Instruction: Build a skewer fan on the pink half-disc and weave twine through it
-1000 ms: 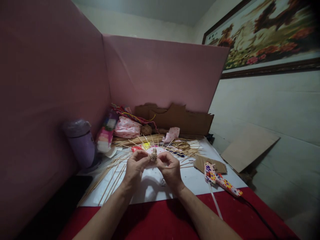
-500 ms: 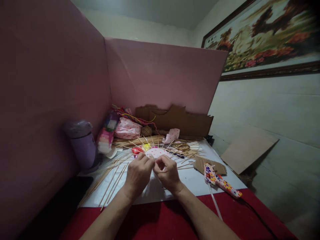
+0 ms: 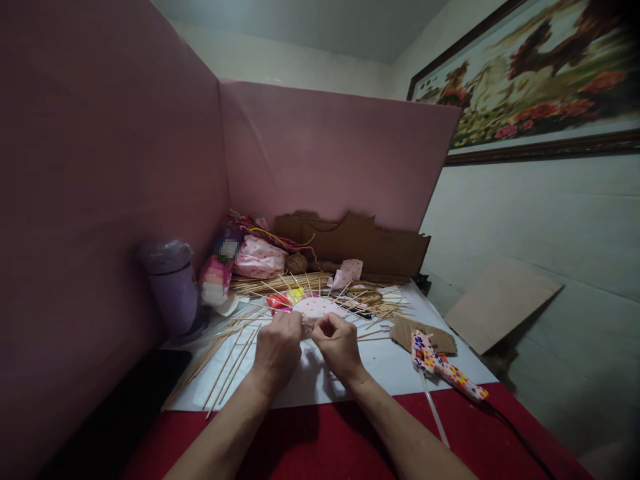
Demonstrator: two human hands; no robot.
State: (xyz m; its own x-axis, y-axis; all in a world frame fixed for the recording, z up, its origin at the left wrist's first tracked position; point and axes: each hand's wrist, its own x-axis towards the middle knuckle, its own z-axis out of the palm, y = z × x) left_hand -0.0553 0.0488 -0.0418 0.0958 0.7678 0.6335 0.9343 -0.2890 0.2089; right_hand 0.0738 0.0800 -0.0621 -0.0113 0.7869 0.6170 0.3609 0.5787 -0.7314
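Observation:
My left hand (image 3: 279, 347) is closed in a fist, its fingers curled around one side of a small tan, stringy tuft of twine (image 3: 307, 327). Close beside it, my right hand (image 3: 339, 347) pinches the other side between thumb and index finger. Just beyond both hands is a pale pink polka-dot disc (image 3: 320, 307), with thin wooden sticks fanning out from its far edge. My knuckles cover its near side. Red and yellow wrapped bits (image 3: 279, 302) lie to the left of the disc.
Loose sticks (image 3: 231, 367) lie on the white sheet at left, near a purple tumbler (image 3: 173, 293). A floral glue gun (image 3: 445, 367) rests by a cardboard piece (image 3: 403, 330) at right. Behind are a twine ball (image 3: 297, 264), a polka-dot bundle (image 3: 260, 257) and torn cardboard (image 3: 350, 243).
My hands have drawn slightly apart, and more of the tan twine shows between them. The whole view has shifted a little. The disc and sticks look otherwise the same.

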